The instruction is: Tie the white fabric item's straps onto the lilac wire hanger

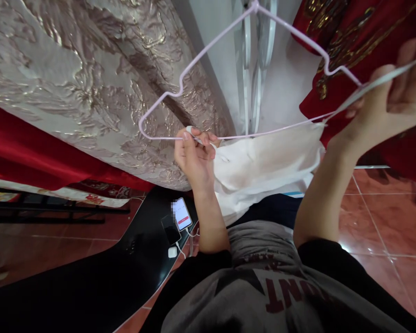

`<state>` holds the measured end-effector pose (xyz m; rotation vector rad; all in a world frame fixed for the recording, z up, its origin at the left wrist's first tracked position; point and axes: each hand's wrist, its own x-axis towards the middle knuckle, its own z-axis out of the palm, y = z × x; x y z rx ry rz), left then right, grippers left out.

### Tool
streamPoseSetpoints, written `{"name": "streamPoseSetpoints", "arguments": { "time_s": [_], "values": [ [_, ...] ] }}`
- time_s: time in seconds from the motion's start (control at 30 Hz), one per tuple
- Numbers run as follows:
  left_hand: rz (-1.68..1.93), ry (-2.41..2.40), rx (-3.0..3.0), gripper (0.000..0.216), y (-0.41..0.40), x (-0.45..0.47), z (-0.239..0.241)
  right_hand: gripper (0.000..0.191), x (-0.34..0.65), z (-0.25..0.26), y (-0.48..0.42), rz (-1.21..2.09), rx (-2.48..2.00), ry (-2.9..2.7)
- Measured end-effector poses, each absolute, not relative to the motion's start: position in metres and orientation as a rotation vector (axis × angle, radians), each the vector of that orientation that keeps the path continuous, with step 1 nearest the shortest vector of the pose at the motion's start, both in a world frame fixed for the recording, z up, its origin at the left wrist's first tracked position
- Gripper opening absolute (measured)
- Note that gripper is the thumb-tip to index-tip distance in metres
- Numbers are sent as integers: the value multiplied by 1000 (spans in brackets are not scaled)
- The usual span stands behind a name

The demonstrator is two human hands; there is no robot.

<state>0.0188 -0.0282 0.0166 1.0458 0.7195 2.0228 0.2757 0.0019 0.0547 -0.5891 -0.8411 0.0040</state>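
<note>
A pale lilac wire hanger point(208, 46) hangs in front of me, its hook near the top of the view. A white garment point(263, 166) droops from the hanger's bottom bar. My left hand point(194, 155) is closed, pinching the garment's strap against the bar near the hanger's left end. My right hand point(395, 97) is raised at the right, fingers curled round the garment's other white strap point(377, 83), which is pulled taut beside the hanger's right shoulder.
A bed with a gold-patterned cover point(83, 83) and red sheet point(27, 152) fills the left. A black table point(90, 277) below holds two phones point(182, 215) and a white charger point(172, 252). Red cloth point(360, 37) hangs at the right above a red tiled floor point(384, 217).
</note>
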Motion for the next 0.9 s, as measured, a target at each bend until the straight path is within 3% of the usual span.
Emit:
{"name": "streamPoseSetpoints", "arguments": {
  "time_s": [0.07,0.17,0.3,0.47,0.63,0.7,0.8,0.9],
  "values": [
    [2014,719,1016,32,-30,21,17,7,267,46,-9,-95,-669,-710],
    [1983,778,1015,35,-31,24,17,22,249,34,-29,-5,-822,-867],
    [1960,784,1043,30,-30,23,12,12,237,21,-42,346,-1030,-1327],
    [2091,741,1086,13,-26,5,1,9,234,18,-45,379,-1044,-1449],
    [2443,922,1089,51,-26,-38,-6,5,233,19,-44,325,-1033,-1428],
    [2483,1008,1128,55,-26,-57,-2,5,233,20,-44,320,-1037,-1432],
    [2238,988,1286,25,-22,-73,13,6,233,20,-45,335,-1027,-1431],
    [2321,939,1418,13,-12,-70,36,7,230,18,-46,342,-1006,-1429]
  ]
}}
